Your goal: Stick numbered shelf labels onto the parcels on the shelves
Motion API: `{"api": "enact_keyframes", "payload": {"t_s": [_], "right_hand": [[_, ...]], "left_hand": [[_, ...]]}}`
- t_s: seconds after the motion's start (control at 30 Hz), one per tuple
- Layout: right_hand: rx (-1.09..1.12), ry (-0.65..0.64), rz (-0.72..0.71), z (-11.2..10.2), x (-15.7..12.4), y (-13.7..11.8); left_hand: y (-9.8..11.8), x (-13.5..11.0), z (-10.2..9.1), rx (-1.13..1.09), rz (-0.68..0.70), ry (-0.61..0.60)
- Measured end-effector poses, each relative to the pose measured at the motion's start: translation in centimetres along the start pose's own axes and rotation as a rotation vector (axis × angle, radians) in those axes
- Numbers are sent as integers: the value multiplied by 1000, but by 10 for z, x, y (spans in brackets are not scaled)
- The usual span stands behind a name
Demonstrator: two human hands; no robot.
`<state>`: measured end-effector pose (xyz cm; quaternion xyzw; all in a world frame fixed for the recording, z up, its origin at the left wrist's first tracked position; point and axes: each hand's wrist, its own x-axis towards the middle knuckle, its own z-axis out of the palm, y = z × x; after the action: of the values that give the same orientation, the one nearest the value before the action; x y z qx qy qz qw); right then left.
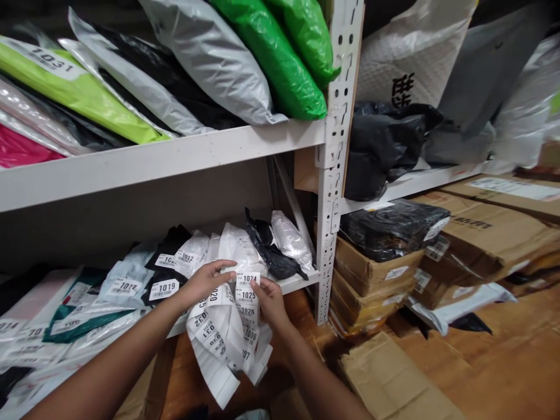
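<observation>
A long folded strip of white number labels (219, 332) hangs between my hands, just in front of the lower shelf. Printed on its upper part are 1024, 1025 and 1026. My left hand (207, 286) holds the strip near its top left, forefinger stretched toward the shelf. On the other edge, my right hand (269, 297) pinches the strip beside 1024, thumb on top. Beyond my hands, a white parcel bag (236, 242) and a black parcel bag (273, 254) lie on the shelf. Left of them is a black parcel labelled 1019 (164, 289).
Full parcel bags, one green (275, 58), crowd the upper shelf (175, 154). A white perforated post (330, 169) stands right of my hands. Cardboard boxes (371, 268) are stacked beyond it, and a carton (394, 379) lies on the brown floor.
</observation>
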<state>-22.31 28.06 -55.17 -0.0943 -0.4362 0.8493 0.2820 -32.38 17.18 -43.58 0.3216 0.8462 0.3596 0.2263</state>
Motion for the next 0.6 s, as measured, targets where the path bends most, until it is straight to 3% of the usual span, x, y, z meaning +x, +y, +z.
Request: {"api": "enact_keyframes", "payload": {"t_s": [0.13,0.27,0.4,0.6], "right_hand": [[-27,-4,-61,18,5,-3],[-85,50,-50,37,18,1],[-118,113,-24,43,30,14],[-221,207,-44,42,36,20]], "left_hand": [[-5,4,1,-58,-23,-15],[-13,12,0,-130,-27,68],[-15,15,-1,-44,-20,185],[-13,24,-1,168,-24,247]]}}
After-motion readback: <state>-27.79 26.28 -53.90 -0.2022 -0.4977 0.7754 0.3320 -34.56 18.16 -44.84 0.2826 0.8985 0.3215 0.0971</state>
